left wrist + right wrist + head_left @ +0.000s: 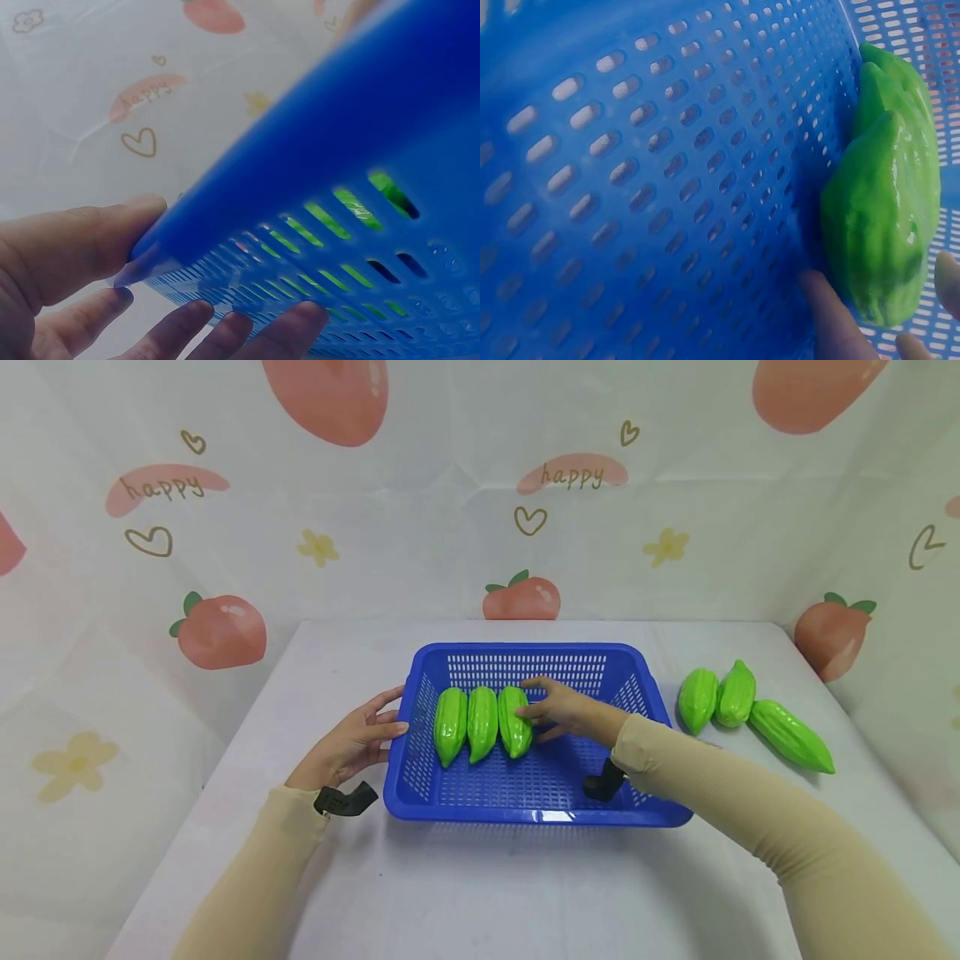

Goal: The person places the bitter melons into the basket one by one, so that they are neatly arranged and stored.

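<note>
A: What's the biggest thing here?

B: The pale grey surface [480,885], backed by a white cloth printed with peaches and the word "happy" [480,485]. On the surface sits a blue perforated plastic basket [525,797], rectangular with a flared rim.

A: And inside it?

B: Three glossy green ridged plastic gourds lying side by side. The right hand [572,710] has its grip on the rightmost gourd [514,720], fingertips pressed along its near side; whether the fingers curl round it or only push, I cannot tell. The middle gourd [482,722] lies just left of that grip, touching the held one, and the leftmost gourd [450,725] lies beyond it, close to the basket's left wall.

A: The other hand?

B: The left hand [352,745] has a light grip on the basket's left rim: thumb on the outer lip, fingers spread against the slotted wall below, as the left wrist view shows.

A: Anything outside the basket?

B: Three more green gourds [738,710] on the surface, well to the right of the right-hand grip, two touching and one angled away.

A: What's hard to see?

B: The right wrist view shows only one gourd clearly, with fingertips cut off at the bottom edge. A small black wrist mount [343,800] shows at each sleeve cuff.
</note>
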Demonstrator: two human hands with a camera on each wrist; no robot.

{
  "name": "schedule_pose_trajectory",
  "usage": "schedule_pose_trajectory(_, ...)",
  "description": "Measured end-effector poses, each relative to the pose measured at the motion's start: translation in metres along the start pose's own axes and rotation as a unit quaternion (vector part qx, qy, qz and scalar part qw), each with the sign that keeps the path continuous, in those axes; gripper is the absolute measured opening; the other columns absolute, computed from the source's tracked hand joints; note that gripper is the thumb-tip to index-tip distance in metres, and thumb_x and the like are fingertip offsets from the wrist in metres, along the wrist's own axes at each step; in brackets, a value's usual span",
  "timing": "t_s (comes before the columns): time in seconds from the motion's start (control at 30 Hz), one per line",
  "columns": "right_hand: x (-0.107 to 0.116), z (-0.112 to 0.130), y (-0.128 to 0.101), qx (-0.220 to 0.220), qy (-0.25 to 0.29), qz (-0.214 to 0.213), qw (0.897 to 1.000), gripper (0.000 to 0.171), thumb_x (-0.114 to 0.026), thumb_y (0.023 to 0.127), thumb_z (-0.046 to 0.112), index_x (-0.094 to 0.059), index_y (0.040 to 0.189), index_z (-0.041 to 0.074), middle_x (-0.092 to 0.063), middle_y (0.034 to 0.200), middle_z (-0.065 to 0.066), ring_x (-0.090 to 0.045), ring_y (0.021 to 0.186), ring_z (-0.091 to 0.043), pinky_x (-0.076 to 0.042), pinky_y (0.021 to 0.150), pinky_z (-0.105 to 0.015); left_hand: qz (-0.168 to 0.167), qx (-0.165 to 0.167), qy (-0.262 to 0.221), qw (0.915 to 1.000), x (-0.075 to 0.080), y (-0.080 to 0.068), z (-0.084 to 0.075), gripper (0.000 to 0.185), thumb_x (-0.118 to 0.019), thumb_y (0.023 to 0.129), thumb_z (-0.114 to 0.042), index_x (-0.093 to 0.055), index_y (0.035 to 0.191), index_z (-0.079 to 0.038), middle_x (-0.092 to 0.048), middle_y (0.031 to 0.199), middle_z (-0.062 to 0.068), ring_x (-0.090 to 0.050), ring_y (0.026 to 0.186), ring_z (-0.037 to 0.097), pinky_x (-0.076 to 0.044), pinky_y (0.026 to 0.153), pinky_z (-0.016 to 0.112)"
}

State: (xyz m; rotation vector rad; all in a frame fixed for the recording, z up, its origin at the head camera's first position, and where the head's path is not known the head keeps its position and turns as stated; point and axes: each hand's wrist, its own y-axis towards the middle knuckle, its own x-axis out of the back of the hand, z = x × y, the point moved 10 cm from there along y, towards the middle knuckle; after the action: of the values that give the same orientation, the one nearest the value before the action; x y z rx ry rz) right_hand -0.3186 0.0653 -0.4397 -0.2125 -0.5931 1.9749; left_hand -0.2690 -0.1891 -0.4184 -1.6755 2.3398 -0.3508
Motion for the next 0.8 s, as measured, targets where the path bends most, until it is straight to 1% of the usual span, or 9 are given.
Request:
schedule_pose_trajectory(0.17, 0.003, 0.004, -0.012, 0.003, -0.006, 0.011, 1.0, 0.064, -0.054, 0.097, 0.005, -0.023, 0.152, 0.009, -0.04, 0.142, -0.029, -0.043, 0.13, -0.043, -0.048, 0.099, -0.054, -0.001, 0.0, 0.005, 1.0, 0.001, 0.0, 0.001, 0.079, -0.065, 0.092, -0.011, -0.019, 0.155, -0.023, -0.045, 0.143, 0.02, -0.069, 0.094, 0.018, -0.057, 0.085, 0.038)
schedule_pose_trajectory(0.37, 0.013, 0.018, -0.027, 0.008, -0.005, 0.015, 1.0, 0.057, -0.051, 0.098, 0.006, -0.026, 0.15, 0.004, -0.037, 0.146, -0.026, -0.042, 0.132, -0.042, -0.046, 0.101, -0.051, 0.0, 0.003, 0.002, 1.0, 0.001, -0.001, 0.0, 0.079, -0.065, 0.092, -0.011, -0.019, 0.155, -0.023, -0.047, 0.142, 0.019, -0.07, 0.093, 0.018, -0.057, 0.085, 0.038)
schedule_pose_trajectory(0.47, 0.017, 0.028, -0.036, 0.025, -0.004, 0.028, 0.999, 0.057, -0.049, 0.099, 0.006, -0.024, 0.15, 0.001, -0.032, 0.149, -0.027, -0.038, 0.135, -0.044, -0.045, 0.102, -0.051, -0.001, 0.005, 0.0, 1.0, 0.0, -0.001, 0.0, 0.079, -0.066, 0.092, -0.011, -0.02, 0.155, -0.024, -0.045, 0.143, 0.019, -0.07, 0.094, 0.018, -0.057, 0.085, 0.038)
schedule_pose_trajectory(0.63, 0.025, 0.051, -0.057, 0.067, 0.012, 0.053, 0.996, 0.059, -0.047, 0.099, 0.003, -0.019, 0.151, -0.001, -0.026, 0.149, -0.03, -0.034, 0.137, -0.046, -0.04, 0.106, -0.054, 0.0, 0.003, 0.004, 1.0, 0.0, -0.001, 0.0, 0.079, -0.065, 0.092, -0.012, -0.02, 0.155, -0.024, -0.046, 0.143, 0.019, -0.07, 0.094, 0.018, -0.057, 0.085, 0.038)
schedule_pose_trajectory(0.77, 0.038, 0.069, -0.074, 0.103, 0.013, 0.057, 0.993, 0.057, -0.046, 0.1, 0.004, -0.018, 0.15, -0.002, -0.026, 0.147, -0.031, -0.035, 0.136, -0.047, -0.037, 0.108, -0.055, -0.002, 0.001, 0.008, 1.0, 0.001, -0.001, -0.001, 0.079, -0.066, 0.092, -0.013, -0.02, 0.155, -0.024, -0.047, 0.142, 0.018, -0.07, 0.095, 0.019, -0.057, 0.086, 0.039)
schedule_pose_trajectory(0.8, 0.042, 0.073, -0.078, 0.112, 0.009, 0.056, 0.992, 0.056, -0.046, 0.101, 0.005, -0.018, 0.15, -0.002, -0.027, 0.147, -0.031, -0.038, 0.135, -0.045, -0.037, 0.108, -0.055, -0.004, 0.001, 0.006, 1.0, 0.001, -0.001, -0.001, 0.08, -0.066, 0.091, -0.013, -0.02, 0.155, -0.024, -0.048, 0.142, 0.017, -0.07, 0.096, 0.019, -0.057, 0.086, 0.039)
